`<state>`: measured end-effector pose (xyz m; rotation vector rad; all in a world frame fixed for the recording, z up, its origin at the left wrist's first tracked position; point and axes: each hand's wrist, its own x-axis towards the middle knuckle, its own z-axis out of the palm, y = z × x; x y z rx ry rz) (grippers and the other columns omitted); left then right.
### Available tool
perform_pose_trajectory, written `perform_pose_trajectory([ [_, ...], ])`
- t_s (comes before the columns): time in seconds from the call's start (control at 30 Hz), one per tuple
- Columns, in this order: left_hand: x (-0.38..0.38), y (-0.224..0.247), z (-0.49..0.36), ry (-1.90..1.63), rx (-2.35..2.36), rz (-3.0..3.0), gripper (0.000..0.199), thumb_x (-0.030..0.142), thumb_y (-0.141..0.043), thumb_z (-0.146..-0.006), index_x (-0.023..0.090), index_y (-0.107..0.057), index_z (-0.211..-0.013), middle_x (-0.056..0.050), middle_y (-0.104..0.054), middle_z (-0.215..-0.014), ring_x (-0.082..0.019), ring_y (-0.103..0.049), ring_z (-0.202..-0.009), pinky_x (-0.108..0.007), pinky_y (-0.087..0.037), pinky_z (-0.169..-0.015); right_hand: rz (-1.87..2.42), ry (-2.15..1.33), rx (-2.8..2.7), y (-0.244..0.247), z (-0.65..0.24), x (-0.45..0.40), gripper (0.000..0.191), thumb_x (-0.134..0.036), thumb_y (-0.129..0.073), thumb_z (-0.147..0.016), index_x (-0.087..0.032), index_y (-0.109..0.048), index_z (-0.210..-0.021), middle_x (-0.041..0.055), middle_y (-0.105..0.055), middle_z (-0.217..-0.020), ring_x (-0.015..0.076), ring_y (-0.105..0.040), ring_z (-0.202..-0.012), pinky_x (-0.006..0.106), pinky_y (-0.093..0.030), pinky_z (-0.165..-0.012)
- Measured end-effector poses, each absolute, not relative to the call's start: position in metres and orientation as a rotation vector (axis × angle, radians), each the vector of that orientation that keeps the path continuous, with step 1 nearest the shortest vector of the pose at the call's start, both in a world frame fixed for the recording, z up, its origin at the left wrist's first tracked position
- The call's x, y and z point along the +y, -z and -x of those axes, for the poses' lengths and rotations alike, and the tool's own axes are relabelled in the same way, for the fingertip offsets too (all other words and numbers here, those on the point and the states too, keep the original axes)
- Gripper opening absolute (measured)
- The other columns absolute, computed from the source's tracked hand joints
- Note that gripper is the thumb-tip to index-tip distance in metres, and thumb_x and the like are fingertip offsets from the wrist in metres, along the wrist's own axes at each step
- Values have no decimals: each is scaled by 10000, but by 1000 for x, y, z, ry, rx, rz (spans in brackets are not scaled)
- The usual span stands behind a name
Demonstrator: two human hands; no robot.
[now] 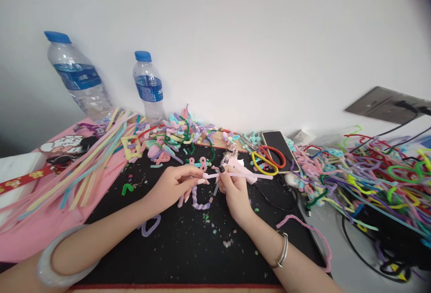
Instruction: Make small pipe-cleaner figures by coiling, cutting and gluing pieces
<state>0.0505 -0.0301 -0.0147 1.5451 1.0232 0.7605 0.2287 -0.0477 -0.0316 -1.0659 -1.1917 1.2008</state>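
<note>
Pinching: pink pipe cleaner point(235, 175) held above black mat point(188, 248) at centre, left hand point(173, 185) fingertips closed on one end, right hand point(234, 189) pressed on middle. Grip best kept close to bend; loose pipe cleaner pile point(363, 171) kept clear at right.

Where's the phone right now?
In the head view, the phone lies face up at the mat's far right edge, beyond the right hand, beside the red and yellow loops.

Two hands, the left hand point(175, 184) and right hand point(235, 192), two water bottles point(150, 87), one phone point(279, 147), two bracelets point(57, 257).
</note>
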Motion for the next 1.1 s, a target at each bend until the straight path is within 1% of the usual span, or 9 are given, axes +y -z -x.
perform_pose_trajectory([
  [0.17, -32, 11, -51, -782, 1063, -1517, 236, 289, -504, -845, 126, -661, -911, 66, -499, -407, -82, -452, -296, -187, -393, -351, 1099, -1164, -1240, 32, -228, -49, 353, -443, -509, -871, -189, -446, -635, -74, -295, -527, 79, -230, -463, 218, -196, -428],
  [0.37, -31, 8, -54, -805, 1021, -1427, 277, 359, -506, -861, 133, -665, -883, 72, -474, -399, -82, -451, -310, -178, -405, -323, 1162, -966, -1403, 28, -229, -53, 306, -392, -471, -900, -183, -496, -678, -44, -393, -585, 93, -327, -510, 218, -274, -471],
  [0.47, -31, 9, -55, -827, 983, -1347, 272, 374, -531, -851, 143, -657, -919, 51, -554, -498, -74, -451, -327, -184, -420, -305, 1193, -817, -1514, 23, -229, -56, 262, -329, -474, -898, -182, -509, -684, -34, -442, -596, 99, -370, -531, 221, -292, -491],
  [0.53, -31, 10, -55, -841, 960, -1316, 269, 381, -547, -846, 148, -653, -928, 35, -595, -566, -69, -460, -340, -182, -421, -297, 1196, -724, -1581, 20, -229, -58, 249, -282, -474, -892, -183, -499, -665, -36, -442, -572, 98, -379, -520, 222, -295, -490],
  [0.7, -29, 14, -54, -849, 937, -1312, 265, 388, -538, -860, 145, -639, -885, 81, -462, -400, -77, -428, -303, -171, -404, -290, 1190, -543, -1768, 16, -230, -62, 214, -226, -482, -874, -190, -497, -663, -35, -471, -553, 97, -425, -502, 224, -338, -503],
  [0.83, -29, 14, -52, -868, 936, -1348, 242, 374, -517, -876, 153, -614, -880, 88, -452, -396, -79, -430, -294, -175, -405, -298, 1169, -495, -1883, 18, -232, -62, 155, -230, -496, -866, -193, -522, -718, -25, -536, -587, 97, -471, -499, 220, -367, -500],
  [0.93, -28, 13, -51, -858, 955, -1375, 249, 380, -491, -888, 155, -597, -896, 92, -440, -401, -78, -407, -280, -190, -409, -300, 1174, -451, -1970, 18, -234, -58, 111, -232, -504, -861, -188, -542, -766, -20, -543, -597, 107, -496, -513, 227, -392, -520],
  [1.0, -27, 11, -50, -863, 976, -1400, 247, 376, -485, -889, 152, -591, -892, 90, -436, -412, -78, -408, -296, -189, -406, -306, 1219, -391, -2030, 18, -238, -54, 62, -226, -515, -850, -186, -562, -841, -9, -558, -636, 128, -527, -565, 241, -416, -557],
  [1.1, -24, 8, -49, -893, 1009, -1456, 220, 347, -498, -881, 151, -595, -854, 75, -456, -461, -77, -447, -365, -175, -400, -345, 1362, -224, -2061, 14, -248, -47, 164, -187, -510, -837, -174, -552, -995, 39, -603, -779, 177, -575, -733, 286, -452, -674],
])
